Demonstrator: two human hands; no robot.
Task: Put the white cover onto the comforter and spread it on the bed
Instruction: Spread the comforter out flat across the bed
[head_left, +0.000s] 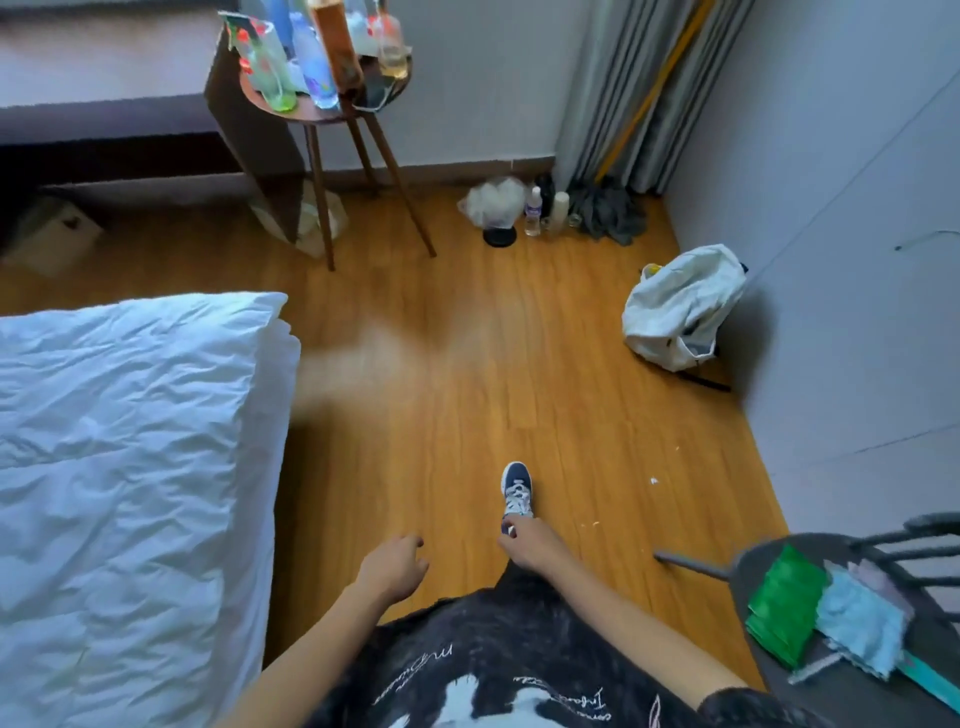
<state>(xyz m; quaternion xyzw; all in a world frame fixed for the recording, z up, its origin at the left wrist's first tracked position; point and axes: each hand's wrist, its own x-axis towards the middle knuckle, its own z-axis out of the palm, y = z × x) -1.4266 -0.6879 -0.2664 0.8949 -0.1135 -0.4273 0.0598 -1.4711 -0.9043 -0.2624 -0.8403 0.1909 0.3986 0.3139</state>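
A crumpled white comforter (124, 467) lies over the bed on the left, its corner near the floor edge. Whether a cover is on it I cannot tell. My left hand (392, 566) hangs in front of me over the wooden floor, fingers loosely curled, holding nothing, a short way right of the bed's side. My right hand (530, 543) hangs beside it with fingers loosely curled and empty, above my shoe (517, 491).
A round side table (332, 111) crowded with bottles stands ahead. Bottles, a mop and a bag sit by the curtain (639, 93). A white bag (680, 306) leans on the right wall. A grey chair (857, 623) with cloths is at right.
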